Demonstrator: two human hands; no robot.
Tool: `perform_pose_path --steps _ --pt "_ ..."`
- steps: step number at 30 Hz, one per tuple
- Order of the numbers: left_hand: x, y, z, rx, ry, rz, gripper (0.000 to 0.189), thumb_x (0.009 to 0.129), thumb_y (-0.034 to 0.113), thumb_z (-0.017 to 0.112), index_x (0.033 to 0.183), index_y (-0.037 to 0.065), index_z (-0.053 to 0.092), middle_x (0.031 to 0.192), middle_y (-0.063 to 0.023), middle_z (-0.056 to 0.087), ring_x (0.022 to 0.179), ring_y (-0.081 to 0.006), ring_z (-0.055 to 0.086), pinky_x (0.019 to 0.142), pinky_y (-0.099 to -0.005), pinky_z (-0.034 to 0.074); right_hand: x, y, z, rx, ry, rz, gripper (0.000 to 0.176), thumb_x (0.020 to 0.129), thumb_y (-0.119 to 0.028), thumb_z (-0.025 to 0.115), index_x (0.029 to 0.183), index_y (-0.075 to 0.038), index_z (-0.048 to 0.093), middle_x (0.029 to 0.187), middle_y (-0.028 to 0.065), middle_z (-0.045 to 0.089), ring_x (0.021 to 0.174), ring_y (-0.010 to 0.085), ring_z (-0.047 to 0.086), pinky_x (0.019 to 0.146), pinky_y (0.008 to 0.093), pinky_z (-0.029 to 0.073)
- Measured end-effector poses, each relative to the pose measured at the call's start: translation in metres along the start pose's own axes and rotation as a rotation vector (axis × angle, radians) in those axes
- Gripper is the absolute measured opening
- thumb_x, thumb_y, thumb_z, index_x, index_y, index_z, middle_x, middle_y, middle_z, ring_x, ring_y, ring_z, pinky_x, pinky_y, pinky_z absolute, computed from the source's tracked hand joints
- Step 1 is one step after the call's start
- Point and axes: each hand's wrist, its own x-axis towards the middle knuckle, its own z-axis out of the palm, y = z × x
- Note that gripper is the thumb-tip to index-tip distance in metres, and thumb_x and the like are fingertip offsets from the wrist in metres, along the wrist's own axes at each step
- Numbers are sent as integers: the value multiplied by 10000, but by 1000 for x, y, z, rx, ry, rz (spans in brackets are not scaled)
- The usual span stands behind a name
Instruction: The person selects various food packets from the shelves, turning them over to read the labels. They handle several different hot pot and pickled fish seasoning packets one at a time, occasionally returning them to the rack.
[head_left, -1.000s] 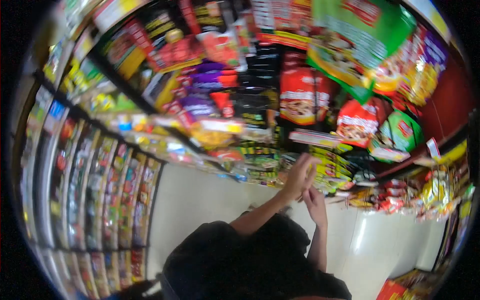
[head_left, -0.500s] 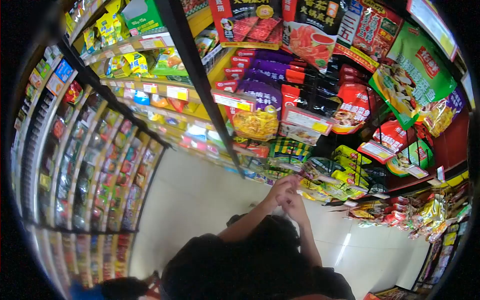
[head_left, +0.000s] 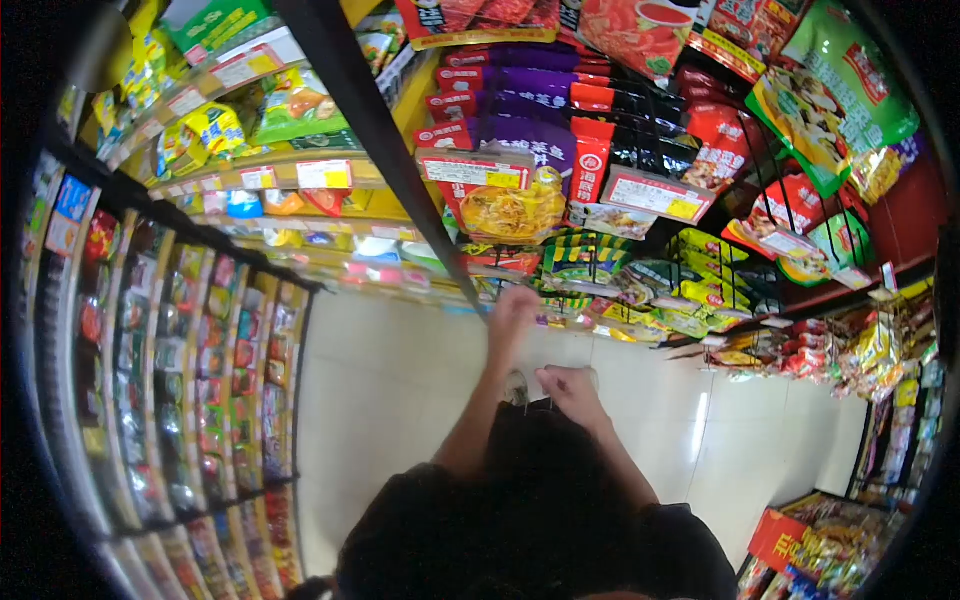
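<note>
My left hand (head_left: 515, 308) is raised in front of the lower shelf, smeared by motion, so its fingers do not show clearly. Lower and to the right, my right hand (head_left: 568, 388) is curled closed in front of my body; whatever may be inside it is hidden. A gap separates the two hands. Above my left hand hang purple and red seasoning packets (head_left: 515, 200) with a price label (head_left: 475, 172) before them. Green-and-yellow striped packets (head_left: 583, 258) hang nearby, with yellow-green packets (head_left: 710, 275) farther right.
A black post (head_left: 380, 120) divides the racks. Shelves of packaged goods (head_left: 180, 350) run down the left. Large green packets (head_left: 850, 90) hang at upper right, above small hanging bags (head_left: 800, 350). A red box (head_left: 775, 540) stands at lower right on the pale tiled floor (head_left: 370, 400).
My hands, together half a second ago, are now apart. The left has moved up and left, while the right is slightly lower. The view has shifted, bringing the red box further into sight.
</note>
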Motion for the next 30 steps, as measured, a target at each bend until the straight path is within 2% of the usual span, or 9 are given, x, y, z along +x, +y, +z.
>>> perform_pose_path --steps 2,4,9,12,17,20,23,26,30 --pt "39 26 -30 327 171 86 224 952 111 614 1160 29 616 1122 -76 636 1001 -172 610 877 -315 510 -3 7 3 55 10 23 393 1044 -318 578 832 8 634 666 167 582 587 290 553 592 416 452" --pt "70 52 -42 292 271 341 380 948 86 615 1313 9 543 1239 -135 591 1122 -221 583 951 -341 487 -5 18 4 49 43 26 396 1050 -318 567 840 11 635 667 173 581 582 291 546 593 421 452" --pt "87 105 -26 772 312 385 660 929 72 620 1514 -40 337 1532 -238 394 1425 -389 382 1192 -462 292 -13 21 -6 27 138 71 395 1053 -317 555 835 0 645 662 157 597 586 270 566 602 401 464" --pt "95 92 -20 657 353 427 714 926 76 630 1543 -32 287 1558 -242 372 1444 -386 365 1193 -458 291 -16 22 -11 22 169 102 398 1058 -300 537 805 -13 647 659 118 625 609 223 605 622 358 484" --pt "108 79 -22 409 388 298 750 974 146 676 1569 -5 245 1489 -187 444 1365 -309 466 1138 -406 361 -18 32 -16 63 242 123 369 1051 -312 560 880 -4 670 667 175 606 566 275 557 596 413 462" --pt "105 61 -21 240 415 265 674 980 271 700 1497 11 356 1309 -163 548 1182 -226 533 1055 -361 416 -21 29 -20 44 250 152 370 1052 -310 558 880 -1 667 665 175 604 569 279 556 601 414 464" --pt "102 61 -34 273 325 177 476 992 212 697 1367 -7 500 1207 -62 548 1036 -133 557 901 -293 471 -22 23 -23 63 267 121 381 1051 -317 557 873 3 662 675 180 608 577 281 560 608 413 467" --pt "96 70 -28 119 353 316 368 1011 253 670 1257 0 566 1137 -37 584 963 -106 552 836 -275 460 -20 23 -26 32 253 101 383 1050 -316 559 865 4 660 695 178 629 592 281 583 617 406 477" --pt "77 95 -30 117 405 234 357 1036 258 622 1279 1 570 1091 -37 619 953 -118 568 854 -280 462 -19 25 -30 70 227 127 367 1049 -302 562 863 -1 660 714 164 657 602 281 608 622 397 488"
